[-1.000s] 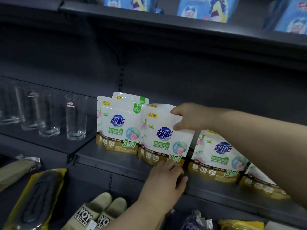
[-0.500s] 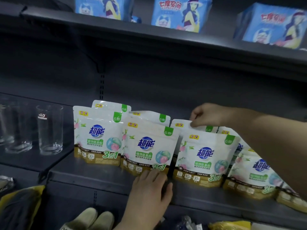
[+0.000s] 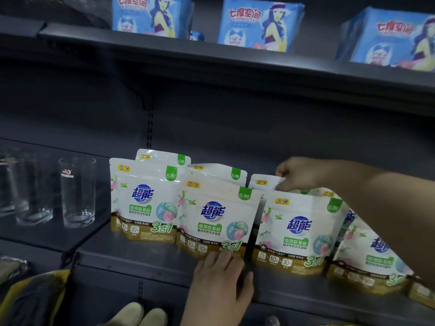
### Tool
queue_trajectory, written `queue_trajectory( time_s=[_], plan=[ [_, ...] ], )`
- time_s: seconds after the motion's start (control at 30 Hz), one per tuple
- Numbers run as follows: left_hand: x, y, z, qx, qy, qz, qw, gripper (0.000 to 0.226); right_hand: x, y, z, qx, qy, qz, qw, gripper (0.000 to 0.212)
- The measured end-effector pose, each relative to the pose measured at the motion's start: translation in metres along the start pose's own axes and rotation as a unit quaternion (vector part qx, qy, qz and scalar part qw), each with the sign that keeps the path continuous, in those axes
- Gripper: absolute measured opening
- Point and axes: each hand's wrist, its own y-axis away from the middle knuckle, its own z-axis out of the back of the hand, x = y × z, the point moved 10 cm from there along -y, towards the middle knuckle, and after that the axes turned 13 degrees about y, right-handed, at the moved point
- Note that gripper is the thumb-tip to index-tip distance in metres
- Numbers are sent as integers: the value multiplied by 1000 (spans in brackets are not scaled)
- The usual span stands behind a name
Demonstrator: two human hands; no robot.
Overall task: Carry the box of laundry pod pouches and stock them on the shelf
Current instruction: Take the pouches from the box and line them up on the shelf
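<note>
Several white laundry pod pouches with gold bottoms stand in rows along the dark middle shelf [image 3: 146,260]. My right hand [image 3: 299,174] reaches in from the right and pinches the top edge of a rear pouch [image 3: 264,183], which stands behind the third front pouch [image 3: 296,229]. My left hand [image 3: 221,281] lies flat on the shelf's front edge, fingertips touching the bottom of the second front pouch [image 3: 211,220]. The leftmost pouch [image 3: 143,201] stands upright beside it. More pouches [image 3: 369,252] lean at the right under my forearm. No box is in view.
Clear drinking glasses [image 3: 77,191] stand on the shelf section to the left. Blue packs [image 3: 261,24] line the upper shelf [image 3: 211,57]. Below are beige slippers [image 3: 136,314] and a yellow-wrapped package [image 3: 33,300].
My right hand left the second front pouch and moved right to a rear pouch's top. The view panned right and up. My left hand stays at the shelf edge.
</note>
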Motion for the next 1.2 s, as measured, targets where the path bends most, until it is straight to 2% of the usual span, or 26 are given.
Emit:
queue_trajectory(
  time_s=[0.1, 0.17, 0.3, 0.57, 0.83, 1.2],
  plan=[
    [2, -1, -2, -1, 0, 6, 1000, 19, 22, -6, 27, -52, -134, 8, 990, 21],
    [3, -1, -4, 4, -1, 9, 1000, 20, 46, -15, 41, -78, -173, 25, 982, 17],
    [5, -4, -2, -10, 10, 31, 999, 22, 96, -42, 45, -59, -133, 66, 987, 32],
    [8, -4, 0, -29, 13, 43, 999, 29, 129, -67, 10, 38, -24, 80, 996, 20],
    [11, -4, -1, -53, 11, 32, 998, 26, 118, -74, 4, 14, -29, 68, 997, 16],
    [7, -1, -2, -44, 15, 26, 999, 24, 118, -73, 3, -7, -38, 66, 997, 17]
  ],
)
